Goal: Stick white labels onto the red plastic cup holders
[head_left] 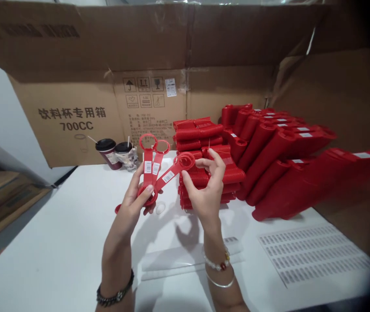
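Behind a white counter, an opened cardboard carton is propped up, with ribbed red plastic stacks piled before it. Barcode-labelled, ring-ended red plastic pieces are held above the counter, clasped closed in the left grip, one also pinched by the right grip.

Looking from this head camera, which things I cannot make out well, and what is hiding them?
Head view:
- Lower ring of the red plastic piece: partly hidden by the left hand.
- Barcode label: digits too small to read.
- Printed sheet: text too small to read.
- Stacked red pieces: cut off by the right edge, and dark there.
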Demonstrator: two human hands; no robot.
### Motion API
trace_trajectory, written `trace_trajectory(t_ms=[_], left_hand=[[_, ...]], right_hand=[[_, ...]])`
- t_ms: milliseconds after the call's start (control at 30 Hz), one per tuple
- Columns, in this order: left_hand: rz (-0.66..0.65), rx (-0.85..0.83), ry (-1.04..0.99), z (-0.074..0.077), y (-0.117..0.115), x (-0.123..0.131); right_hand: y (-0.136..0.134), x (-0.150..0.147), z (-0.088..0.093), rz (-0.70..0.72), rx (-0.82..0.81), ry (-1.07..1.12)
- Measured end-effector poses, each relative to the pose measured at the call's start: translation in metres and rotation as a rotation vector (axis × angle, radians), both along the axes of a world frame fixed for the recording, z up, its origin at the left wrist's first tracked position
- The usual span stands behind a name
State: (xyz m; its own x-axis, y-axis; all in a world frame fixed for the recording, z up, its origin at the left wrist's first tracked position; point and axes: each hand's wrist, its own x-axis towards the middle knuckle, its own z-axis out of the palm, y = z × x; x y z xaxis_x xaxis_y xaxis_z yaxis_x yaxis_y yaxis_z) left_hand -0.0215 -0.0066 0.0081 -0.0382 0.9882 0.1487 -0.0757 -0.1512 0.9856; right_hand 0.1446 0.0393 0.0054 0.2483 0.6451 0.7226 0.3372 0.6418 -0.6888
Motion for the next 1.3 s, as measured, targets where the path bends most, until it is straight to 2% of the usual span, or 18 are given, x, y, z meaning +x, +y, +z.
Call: trace_trajectory(t_ms=[167,400,533,667,833,900,1000,1100,1200,1300], left_hand=[[0.003,0.011,-0.011,0.0,0.004,0.004],[0.067,0.06,0.075,0.0,0.007,0.005],[0.125,0.07,0.151,0.001,0.007,0.007],[0.063,0.087,0.268,-0.003,0.007,0.005],[0.027,0.18,0.588,-0.007,0.008,0.003],[0.027,0.204,0.654,-0.007,0.009,0.005],[0.025,0.208,0.622,-0.008,0.011,0.01],[0.002,0.183,0.509,-0.009,0.011,0.01],[-0.086,0.138,0.417,-0.009,0.008,0.006],[-0.163,0.098,0.397,-0.008,0.006,-0.002]], right_hand=[[-0.005,-0.005,-0.001,0.027,0.012,0.022],[-0.009,-0.014,-0.002,-0.043,-0.023,-0.255],[-0.009,-0.017,-0.001,-0.049,-0.056,-0.323],[-0.009,-0.015,-0.001,-0.017,-0.1,-0.314],[-0.011,-0.015,-0.001,0.035,-0.149,-0.202],[-0.012,-0.015,0.0,0.055,-0.16,-0.137],[-0.013,-0.016,-0.001,0.062,-0.153,-0.04],[-0.009,-0.017,-0.001,0.004,-0.094,0.091],[-0.001,-0.014,-0.001,-0.024,0.018,0.224],[0.007,-0.008,-0.001,0.032,0.01,0.308]])
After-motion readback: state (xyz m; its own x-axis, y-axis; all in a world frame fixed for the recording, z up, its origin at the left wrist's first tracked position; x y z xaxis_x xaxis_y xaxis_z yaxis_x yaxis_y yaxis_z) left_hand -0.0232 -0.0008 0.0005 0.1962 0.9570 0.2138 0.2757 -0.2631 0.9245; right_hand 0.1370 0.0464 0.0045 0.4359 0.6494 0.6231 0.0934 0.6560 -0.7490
